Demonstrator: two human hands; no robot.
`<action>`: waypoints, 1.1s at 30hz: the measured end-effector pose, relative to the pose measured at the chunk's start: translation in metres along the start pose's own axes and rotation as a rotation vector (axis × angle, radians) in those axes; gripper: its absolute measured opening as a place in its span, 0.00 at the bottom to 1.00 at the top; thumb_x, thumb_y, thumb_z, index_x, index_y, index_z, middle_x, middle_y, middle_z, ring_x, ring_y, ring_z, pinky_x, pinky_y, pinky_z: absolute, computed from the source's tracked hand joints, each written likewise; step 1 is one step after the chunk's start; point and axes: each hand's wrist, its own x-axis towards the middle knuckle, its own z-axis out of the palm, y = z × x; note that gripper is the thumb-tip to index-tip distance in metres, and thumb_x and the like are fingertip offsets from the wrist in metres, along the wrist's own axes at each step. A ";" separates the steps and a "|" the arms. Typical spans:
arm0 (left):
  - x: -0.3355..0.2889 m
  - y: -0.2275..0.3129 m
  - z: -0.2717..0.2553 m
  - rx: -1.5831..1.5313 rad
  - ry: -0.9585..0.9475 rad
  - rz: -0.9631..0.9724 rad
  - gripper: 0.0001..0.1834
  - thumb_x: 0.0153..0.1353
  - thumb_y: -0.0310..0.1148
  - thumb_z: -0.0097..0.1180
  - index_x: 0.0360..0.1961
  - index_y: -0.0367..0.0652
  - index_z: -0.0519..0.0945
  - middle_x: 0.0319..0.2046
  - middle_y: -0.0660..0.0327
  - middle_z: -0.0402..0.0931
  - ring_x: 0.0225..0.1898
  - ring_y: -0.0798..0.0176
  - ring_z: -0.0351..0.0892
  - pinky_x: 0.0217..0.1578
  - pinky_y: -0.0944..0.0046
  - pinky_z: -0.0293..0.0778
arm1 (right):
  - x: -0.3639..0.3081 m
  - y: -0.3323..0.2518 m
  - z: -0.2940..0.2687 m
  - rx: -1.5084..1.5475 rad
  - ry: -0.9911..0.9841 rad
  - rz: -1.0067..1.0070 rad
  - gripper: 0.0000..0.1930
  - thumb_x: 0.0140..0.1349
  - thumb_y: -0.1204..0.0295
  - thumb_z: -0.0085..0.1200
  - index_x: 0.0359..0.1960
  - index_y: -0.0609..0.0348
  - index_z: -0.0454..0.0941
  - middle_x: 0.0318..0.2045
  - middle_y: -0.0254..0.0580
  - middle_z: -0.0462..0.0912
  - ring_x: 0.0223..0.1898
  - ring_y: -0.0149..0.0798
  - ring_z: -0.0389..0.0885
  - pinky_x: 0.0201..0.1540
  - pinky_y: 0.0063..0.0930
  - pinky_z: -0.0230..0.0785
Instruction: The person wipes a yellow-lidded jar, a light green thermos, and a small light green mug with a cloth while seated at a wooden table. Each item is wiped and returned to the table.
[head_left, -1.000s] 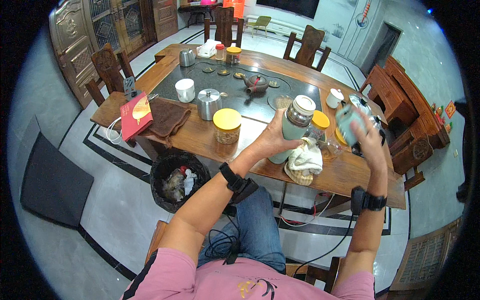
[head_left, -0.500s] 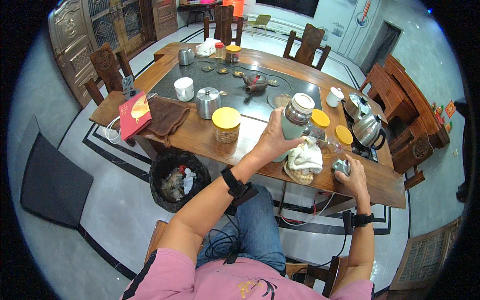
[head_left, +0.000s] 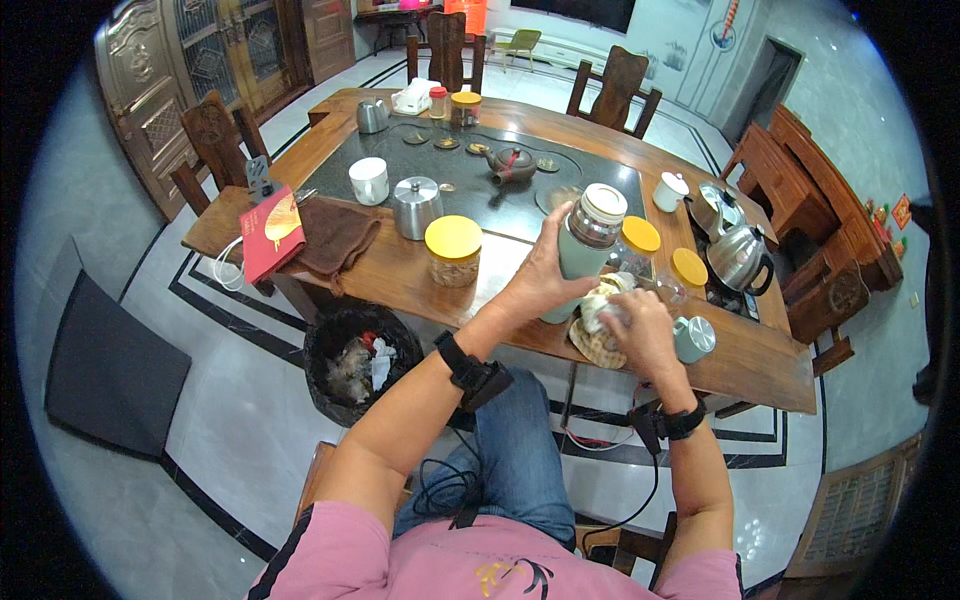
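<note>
My left hand (head_left: 541, 278) is wrapped round a pale green thermos flask (head_left: 583, 252), which stands tilted a little at the table's near edge. Its silver neck and cream inner stopper point upward. Right beside the flask, my right hand (head_left: 648, 335) has its fingers closed on a crumpled white and tan cloth (head_left: 597, 347), partly hidden under the hand. A pale green cup-like lid with a silver end (head_left: 695, 340) lies on its side just right of my right wrist. Behind the cloth are two clear jars with yellow lids (head_left: 640, 236).
The wooden tea table (head_left: 520, 325) holds a yellow-lidded jar (head_left: 453, 255), a steel canister (head_left: 417, 210), a white mug (head_left: 369, 182) and a dark teapot (head_left: 512, 165). Steel kettles (head_left: 737, 256) stand at right. A black-lined bin (head_left: 330, 395) sits below the near edge.
My right hand has let go of the green lid, leaving it on the table, and moved left onto the cloth. My left hand still holds the flask in nearly the same place.
</note>
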 end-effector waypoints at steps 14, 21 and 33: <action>-0.009 -0.002 0.053 -0.028 0.409 0.083 0.30 0.63 0.27 0.54 0.65 0.40 0.57 0.52 0.44 0.63 0.56 0.41 0.67 0.56 0.49 0.65 | 0.050 -0.078 0.010 0.981 0.594 0.174 0.43 0.58 0.70 0.68 0.70 0.67 0.55 0.59 0.49 0.72 0.60 0.37 0.72 0.61 0.29 0.66; -0.008 -0.007 0.048 -0.081 0.366 0.088 0.28 0.66 0.25 0.50 0.65 0.40 0.57 0.54 0.43 0.64 0.58 0.41 0.67 0.57 0.50 0.67 | 0.068 -0.050 0.001 1.156 0.323 0.211 0.28 0.57 0.67 0.71 0.56 0.66 0.74 0.46 0.39 0.83 0.45 0.30 0.80 0.50 0.25 0.73; 0.000 0.002 0.038 0.142 0.338 0.059 0.42 0.52 0.28 0.70 0.62 0.35 0.56 0.52 0.39 0.68 0.55 0.35 0.72 0.54 0.48 0.70 | 0.067 -0.034 0.024 1.715 0.323 0.254 0.19 0.68 0.61 0.60 0.54 0.61 0.77 0.47 0.37 0.83 0.47 0.32 0.80 0.52 0.27 0.73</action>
